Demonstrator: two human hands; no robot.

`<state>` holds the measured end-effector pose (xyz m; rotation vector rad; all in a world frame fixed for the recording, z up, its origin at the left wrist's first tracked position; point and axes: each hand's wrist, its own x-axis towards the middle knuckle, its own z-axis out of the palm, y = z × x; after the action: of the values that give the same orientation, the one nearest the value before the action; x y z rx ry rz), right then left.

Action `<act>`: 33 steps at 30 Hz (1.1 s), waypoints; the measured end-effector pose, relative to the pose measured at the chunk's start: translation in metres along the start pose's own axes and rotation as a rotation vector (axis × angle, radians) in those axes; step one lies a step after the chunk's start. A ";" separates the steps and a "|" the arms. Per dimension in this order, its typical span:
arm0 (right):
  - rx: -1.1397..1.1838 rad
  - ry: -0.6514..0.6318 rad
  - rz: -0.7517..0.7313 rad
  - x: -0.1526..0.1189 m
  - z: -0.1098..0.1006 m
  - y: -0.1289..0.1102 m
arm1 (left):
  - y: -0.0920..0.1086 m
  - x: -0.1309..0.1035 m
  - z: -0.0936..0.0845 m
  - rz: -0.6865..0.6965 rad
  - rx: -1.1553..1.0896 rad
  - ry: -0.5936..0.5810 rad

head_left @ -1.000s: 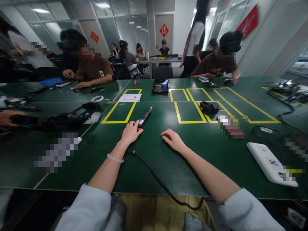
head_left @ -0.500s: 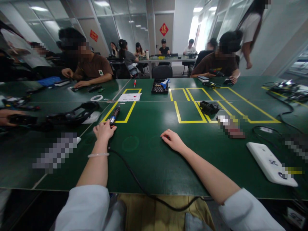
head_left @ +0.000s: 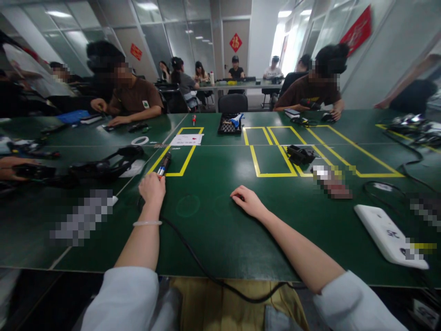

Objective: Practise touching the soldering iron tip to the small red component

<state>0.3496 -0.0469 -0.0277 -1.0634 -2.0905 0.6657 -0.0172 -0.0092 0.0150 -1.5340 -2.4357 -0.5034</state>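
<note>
My left hand point(head_left: 151, 187) is closed around the near end of a dark cylindrical tool point(head_left: 163, 166) with a silver-blue label and a bit of orange by the fingers. The tool lies tilted over the lower left of a yellow taped outline; its exact kind is not clear. A black cable point(head_left: 188, 246) runs from beside my left wrist across the table edge to my lap. My right hand point(head_left: 250, 201) rests on the green table point(head_left: 213, 234) with its fingers curled together. Something small and dark shows between them, too small to make out.
Ahead stands a black tray point(head_left: 230, 124) holding small parts and a blue-white item. A paper sheet point(head_left: 187, 139) and a red screwdriver point(head_left: 194, 120) lie left of it. To the right are a black device point(head_left: 300, 154) and a white power strip point(head_left: 389, 234). Co-workers sit across the table.
My left hand has turned and shifted slightly right, its fingers now wrapped closer round the tool. My right hand stays in place. A standing person at the right has moved further right.
</note>
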 end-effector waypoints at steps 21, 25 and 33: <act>0.135 0.010 -0.021 0.000 0.002 -0.002 | 0.140 -0.107 0.002 0.457 -1.225 -0.984; 0.186 0.019 -0.027 0.000 0.001 -0.004 | 0.136 -0.106 0.001 0.413 -1.255 -1.001; 0.218 0.009 0.013 0.001 0.000 -0.008 | 0.136 -0.107 0.001 0.411 -1.224 -0.984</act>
<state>0.3452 -0.0499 -0.0215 -0.9561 -1.9535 0.8714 0.1520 -0.0433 -0.0017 -3.3023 -2.1909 -1.6409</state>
